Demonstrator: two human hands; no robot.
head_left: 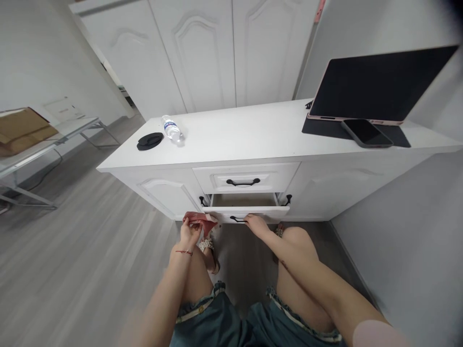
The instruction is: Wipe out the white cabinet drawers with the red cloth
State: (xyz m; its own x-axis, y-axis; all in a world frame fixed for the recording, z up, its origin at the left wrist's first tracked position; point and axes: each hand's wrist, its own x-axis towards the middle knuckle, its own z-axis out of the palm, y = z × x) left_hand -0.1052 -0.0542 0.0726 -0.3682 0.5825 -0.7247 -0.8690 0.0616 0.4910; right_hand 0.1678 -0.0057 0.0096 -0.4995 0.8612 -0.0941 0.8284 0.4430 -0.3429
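While three tall white doors point(206, 55) fill the back, one low white cabinet point(231, 137) stands before them with two side doors. One table point(74, 126) at left bears one cardboard box point(27, 129). Two drawers show: the upper drawer point(267, 173) is closed, the lower drawer point(269, 210) pulled out. One dark screen point(379, 86) stands by the right wall. One red cloth point(209, 225) is at the lower drawer's left end; one clear bottle point(172, 129) lies on the cabinet top. The left hand point(190, 234) pinches the cloth, fingers closed on it. The right hand point(256, 225), fingers bent, is at the right end of the lower drawer's handle point(237, 219); I cannot tell whether it grips. One phone point(367, 132) lies before the screen. Four black handles show altogether.
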